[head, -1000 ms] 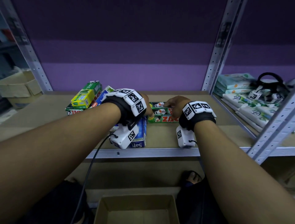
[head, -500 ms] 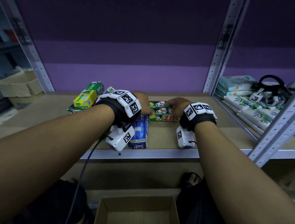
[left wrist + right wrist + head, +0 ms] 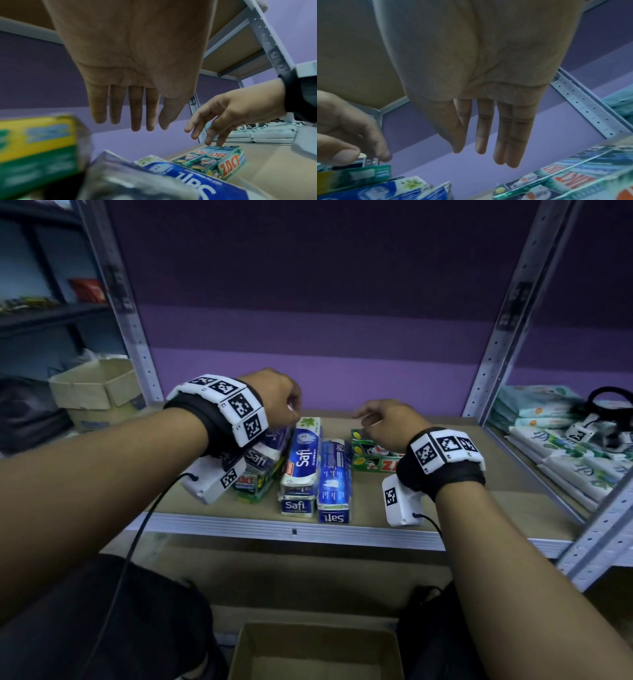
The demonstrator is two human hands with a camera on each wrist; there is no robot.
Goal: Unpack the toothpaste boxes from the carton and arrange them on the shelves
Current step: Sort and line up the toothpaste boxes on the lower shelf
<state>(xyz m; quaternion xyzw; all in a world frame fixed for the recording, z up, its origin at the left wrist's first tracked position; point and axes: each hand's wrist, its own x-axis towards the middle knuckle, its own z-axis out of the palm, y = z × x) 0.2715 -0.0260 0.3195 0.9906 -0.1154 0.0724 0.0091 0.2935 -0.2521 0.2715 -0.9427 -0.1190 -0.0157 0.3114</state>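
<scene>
Safi boxes [image 3: 301, 460] lengthwise front-to-back | left hand [image 3: 274, 395] released | right hand [image 3: 387, 422] released

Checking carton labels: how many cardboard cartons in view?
2. One open carton below the shelf; a second carton left of the shelf's left post. Others may be hidden.

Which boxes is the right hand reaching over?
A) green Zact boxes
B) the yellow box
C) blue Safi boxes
A: the right hand hangs open over the green Zact boxes, its fingers just above their far end, holding nothing.
</scene>
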